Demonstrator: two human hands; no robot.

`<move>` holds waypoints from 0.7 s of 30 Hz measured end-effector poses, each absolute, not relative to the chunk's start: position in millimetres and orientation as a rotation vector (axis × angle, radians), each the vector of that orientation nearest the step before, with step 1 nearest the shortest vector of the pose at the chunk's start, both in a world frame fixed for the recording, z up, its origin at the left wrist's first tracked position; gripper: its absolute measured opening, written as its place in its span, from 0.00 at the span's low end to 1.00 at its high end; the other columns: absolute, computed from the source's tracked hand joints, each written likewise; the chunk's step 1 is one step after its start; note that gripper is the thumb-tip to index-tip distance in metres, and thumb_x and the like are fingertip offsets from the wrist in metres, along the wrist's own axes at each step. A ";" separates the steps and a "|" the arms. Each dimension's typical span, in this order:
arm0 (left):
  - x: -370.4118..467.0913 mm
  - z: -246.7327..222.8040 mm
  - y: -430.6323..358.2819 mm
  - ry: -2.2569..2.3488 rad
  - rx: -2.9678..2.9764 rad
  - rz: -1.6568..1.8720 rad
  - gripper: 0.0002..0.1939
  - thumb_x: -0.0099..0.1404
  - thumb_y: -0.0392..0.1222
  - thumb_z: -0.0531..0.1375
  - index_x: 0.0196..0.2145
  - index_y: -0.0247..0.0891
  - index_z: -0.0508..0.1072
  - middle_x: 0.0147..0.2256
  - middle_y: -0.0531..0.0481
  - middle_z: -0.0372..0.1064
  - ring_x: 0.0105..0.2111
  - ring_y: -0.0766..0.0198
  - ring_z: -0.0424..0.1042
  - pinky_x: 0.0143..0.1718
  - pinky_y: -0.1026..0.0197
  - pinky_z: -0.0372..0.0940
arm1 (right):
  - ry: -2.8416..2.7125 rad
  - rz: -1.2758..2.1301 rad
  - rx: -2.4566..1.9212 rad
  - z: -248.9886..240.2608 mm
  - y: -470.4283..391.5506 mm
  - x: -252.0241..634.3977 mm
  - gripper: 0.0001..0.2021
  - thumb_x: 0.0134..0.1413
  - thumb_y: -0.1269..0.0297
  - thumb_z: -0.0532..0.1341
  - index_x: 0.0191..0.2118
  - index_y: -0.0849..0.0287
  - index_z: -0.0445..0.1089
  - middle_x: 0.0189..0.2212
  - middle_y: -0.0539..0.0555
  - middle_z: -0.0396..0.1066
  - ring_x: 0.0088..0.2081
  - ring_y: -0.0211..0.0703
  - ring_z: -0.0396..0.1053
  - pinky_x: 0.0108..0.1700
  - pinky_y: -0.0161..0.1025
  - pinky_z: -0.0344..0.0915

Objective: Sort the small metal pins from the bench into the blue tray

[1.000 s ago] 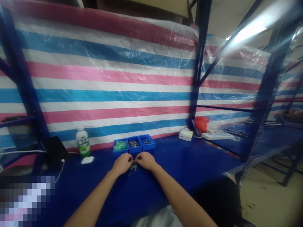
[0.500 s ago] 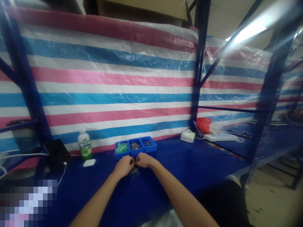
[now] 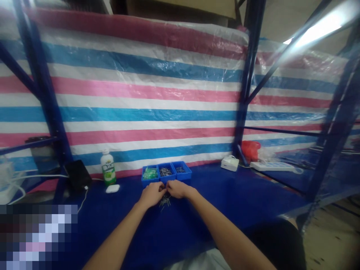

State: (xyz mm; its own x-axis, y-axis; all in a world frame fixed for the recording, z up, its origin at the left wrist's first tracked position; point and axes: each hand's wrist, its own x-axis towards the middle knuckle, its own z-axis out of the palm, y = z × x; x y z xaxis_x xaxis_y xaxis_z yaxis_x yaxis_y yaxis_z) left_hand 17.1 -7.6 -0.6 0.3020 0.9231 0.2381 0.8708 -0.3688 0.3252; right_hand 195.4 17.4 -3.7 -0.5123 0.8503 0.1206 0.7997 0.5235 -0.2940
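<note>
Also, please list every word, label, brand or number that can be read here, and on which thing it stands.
No text can be read.
Bottle: its green and white label carries print, too blurred to read.
White box and power strip: no legible marks.
Blue bins beyond the hands: no labels visible.

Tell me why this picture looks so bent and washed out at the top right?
In the head view, the wide lens bows the blue rack posts; a ceiling light flares top right, glare sheens the striped tarp, and the edges smear, while both hands and the small metal parts stay soft.
</note>
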 end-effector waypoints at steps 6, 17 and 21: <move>14.6 -6.7 -1.1 1.622 2.496 0.607 0.09 0.66 0.45 0.55 0.37 0.46 0.76 0.36 0.49 0.75 0.39 0.56 0.74 0.34 0.62 0.59 | -2.294 0.283 -1.258 -19.5 7.5 201.3 0.12 0.62 0.63 0.52 0.44 0.58 0.71 0.38 0.56 0.76 0.38 0.45 0.72 0.38 0.36 0.59; 18.8 -0.1 3.0 1.206 2.252 1.126 0.09 0.64 0.42 0.56 0.34 0.38 0.76 0.30 0.50 0.74 0.31 0.62 0.71 0.35 0.63 0.62 | -1.920 0.444 -0.981 -12.4 -1.0 204.7 0.12 0.58 0.57 0.59 0.40 0.57 0.76 0.35 0.53 0.77 0.32 0.43 0.70 0.36 0.38 0.64; 19.0 1.1 2.4 1.118 2.044 1.084 0.12 0.62 0.47 0.57 0.33 0.37 0.75 0.27 0.52 0.71 0.27 0.65 0.68 0.28 0.65 0.62 | -1.840 0.563 -0.926 -11.0 -2.6 205.1 0.11 0.56 0.58 0.60 0.39 0.58 0.76 0.35 0.53 0.77 0.28 0.40 0.68 0.33 0.36 0.64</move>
